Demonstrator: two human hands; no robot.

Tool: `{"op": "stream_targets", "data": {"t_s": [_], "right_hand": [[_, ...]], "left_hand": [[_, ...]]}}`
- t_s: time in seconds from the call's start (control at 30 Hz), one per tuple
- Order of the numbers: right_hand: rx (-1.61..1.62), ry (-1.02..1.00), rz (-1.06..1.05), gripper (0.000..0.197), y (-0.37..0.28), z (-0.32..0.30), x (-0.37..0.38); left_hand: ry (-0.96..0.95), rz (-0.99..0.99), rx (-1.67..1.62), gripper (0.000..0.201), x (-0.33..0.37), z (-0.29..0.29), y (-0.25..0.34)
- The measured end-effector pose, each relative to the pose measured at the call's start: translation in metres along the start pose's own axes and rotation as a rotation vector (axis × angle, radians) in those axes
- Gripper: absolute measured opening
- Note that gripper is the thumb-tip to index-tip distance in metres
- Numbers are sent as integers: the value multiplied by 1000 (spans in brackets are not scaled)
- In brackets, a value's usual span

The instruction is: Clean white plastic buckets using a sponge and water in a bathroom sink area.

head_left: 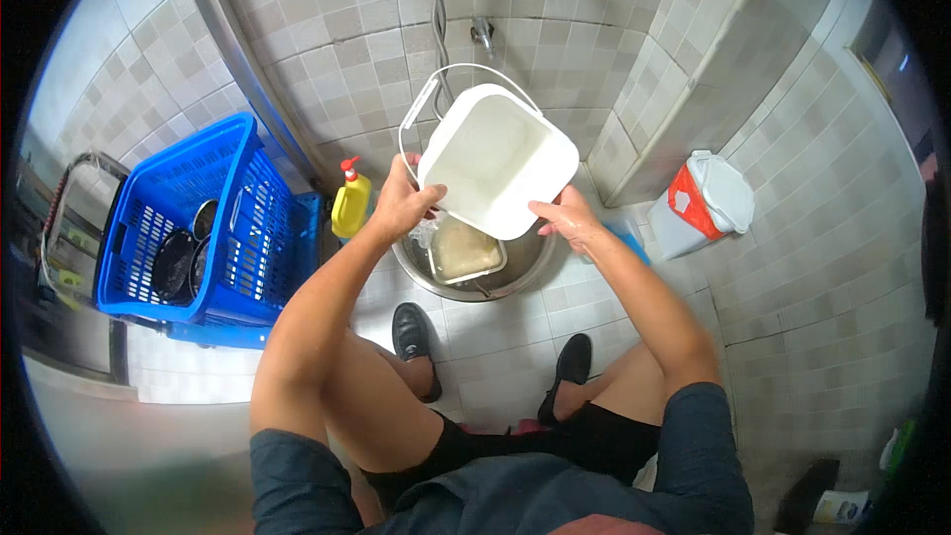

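Note:
Between my two hands I hold a white square bucket (490, 154), tilted so that its hollow inside faces me. My left hand (406, 200) grips its left rim, thumb on the inner side. The right hand (567, 215) pinches the lower right corner of the rim. A white wire handle (492, 71) with a grip arches over the far side. Below the bucket, a round metal basin (530, 267) stands on the floor. In it lies a rectangular container (466, 251) with cloudy, pale contents, partly hidden by the bucket, beside clear crumpled plastic.
Left of the basin stands a yellow bottle (351, 203) with a red pump. A blue crate (243, 228) holding dark round pans is farther left. At right is a lidded white bin (698, 203) with a red-orange band. A tap (482, 33) and grey hose (439, 10) are on the tiled wall.

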State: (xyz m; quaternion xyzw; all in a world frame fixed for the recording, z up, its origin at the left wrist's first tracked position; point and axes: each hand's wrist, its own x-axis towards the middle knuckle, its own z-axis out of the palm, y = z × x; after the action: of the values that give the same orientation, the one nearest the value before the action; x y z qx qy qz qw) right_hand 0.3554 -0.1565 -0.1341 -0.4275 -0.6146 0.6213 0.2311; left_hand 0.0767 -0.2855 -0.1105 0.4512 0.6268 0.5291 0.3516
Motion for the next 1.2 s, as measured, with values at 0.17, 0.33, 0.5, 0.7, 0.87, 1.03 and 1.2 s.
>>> {"op": "stream_targets", "data": {"t_s": [0.17,0.33,0.5,0.7,0.87,1.03,1.2], "right_hand": [[-179,48,-166,48,-33,-25,-14],[-252,154,-475,45,-34,-42,-18],[-301,222,-514,37,-34,-49,-13],[-371,312,-549,37,-42,-51,-19],[-361,323,-543,37,-31,-62,-14],[-286,250,-584,42,-34,-62,-21],[-282,247,-694,52,-47,-62,-46]], "left_hand": [[-128,128,-156,60,9,1,-1],[-181,217,-230,61,16,13,7],[-176,320,-153,66,25,19,12],[-156,374,-108,59,44,24,5],[-132,331,-15,58,39,29,19],[-146,306,-150,58,39,32,18],[-193,103,-280,58,30,34,17]]}}
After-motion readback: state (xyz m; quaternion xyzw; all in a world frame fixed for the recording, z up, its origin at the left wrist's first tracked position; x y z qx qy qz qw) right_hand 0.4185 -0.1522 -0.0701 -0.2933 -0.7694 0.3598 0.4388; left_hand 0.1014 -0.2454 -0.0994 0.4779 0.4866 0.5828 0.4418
